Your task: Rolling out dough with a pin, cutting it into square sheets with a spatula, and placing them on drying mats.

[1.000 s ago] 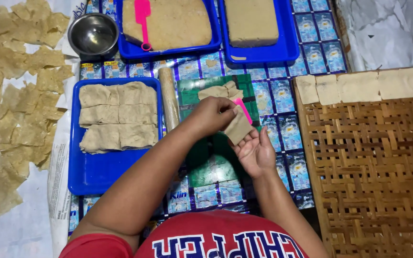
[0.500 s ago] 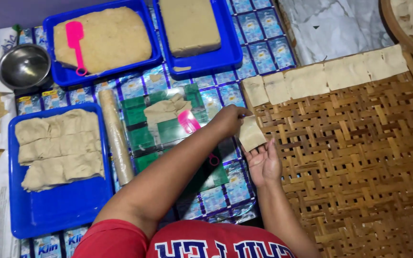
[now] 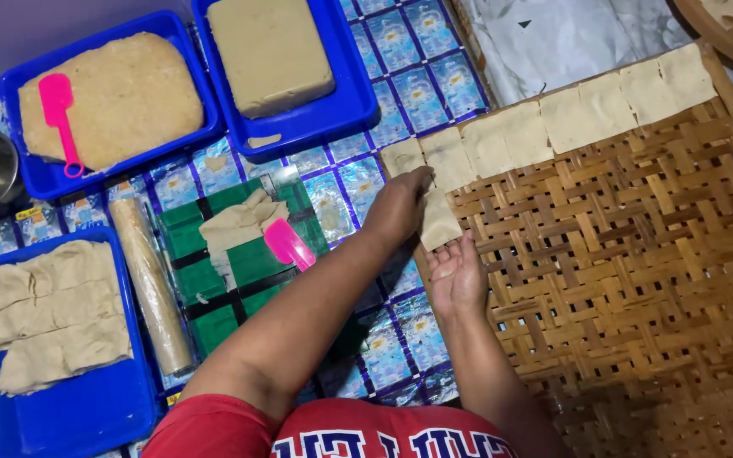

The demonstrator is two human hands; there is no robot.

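The left hand [image 3: 399, 206] reaches forward across the body, knuckles up, fingers bent down and pinched on the upper edge of a thin square dough sheet [image 3: 439, 222] at the near-left corner of the woven bamboo tray [image 3: 638, 280]. Just right of it and nearer the body, the right hand [image 3: 457, 276] lies palm up with fingers loosely spread, their tips touching the sheet's lower edge. The sheet sits just below a row of similar dough squares [image 3: 553, 119] lined along the tray's far rim.

Leftmost stands a blue tray of folded dough [image 3: 48, 318], then a rolling pin [image 3: 150, 284], then a green board [image 3: 214, 263] with dough scraps and a pink scraper [image 3: 288, 244]. Two more blue trays [image 3: 316, 119] hold dough blocks farther back, all on a mat of printed packets [image 3: 375, 93]
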